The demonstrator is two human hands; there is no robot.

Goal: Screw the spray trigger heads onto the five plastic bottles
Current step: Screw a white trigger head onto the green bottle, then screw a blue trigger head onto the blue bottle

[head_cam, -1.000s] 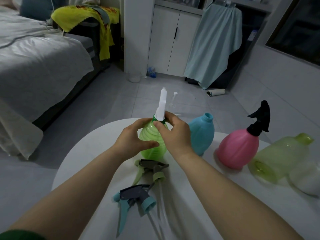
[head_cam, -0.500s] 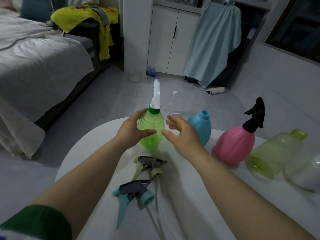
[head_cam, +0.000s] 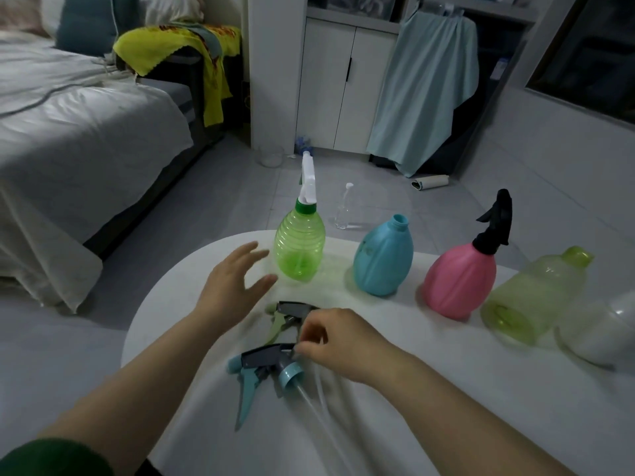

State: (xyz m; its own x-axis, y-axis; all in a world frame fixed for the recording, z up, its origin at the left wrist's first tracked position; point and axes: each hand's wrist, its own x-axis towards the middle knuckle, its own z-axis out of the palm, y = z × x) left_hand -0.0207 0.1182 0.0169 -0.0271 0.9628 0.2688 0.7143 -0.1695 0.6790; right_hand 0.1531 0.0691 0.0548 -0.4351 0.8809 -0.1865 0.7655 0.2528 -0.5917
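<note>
On the white round table [head_cam: 429, 400] stands a green bottle [head_cam: 299, 250] with a white trigger head [head_cam: 308, 180] on its neck. My left hand [head_cam: 233, 286] hovers open just left of it, not touching. A blue bottle [head_cam: 383, 259] stands with a bare neck. A pink bottle [head_cam: 458, 283] carries a black trigger head. A pale yellow-green bottle [head_cam: 536, 297] lies on its side beside a white bottle [head_cam: 604, 333]. Two loose heads lie in front: a light green one [head_cam: 283, 316] and a teal one [head_cam: 261, 365]. My right hand [head_cam: 338, 341] pinches the rear of the teal head.
The table's far edge runs just behind the bottles. Beyond it on the tiled floor are a small clear bottle [head_cam: 343, 211], a glass jar [head_cam: 269, 154] and a roll [head_cam: 431, 182]. A bed [head_cam: 79, 132] fills the left side.
Both hands let go of the green bottle, which now stands alone with its white head on. My right hand dropped to the loose trigger heads; my left hand drew back, open.
</note>
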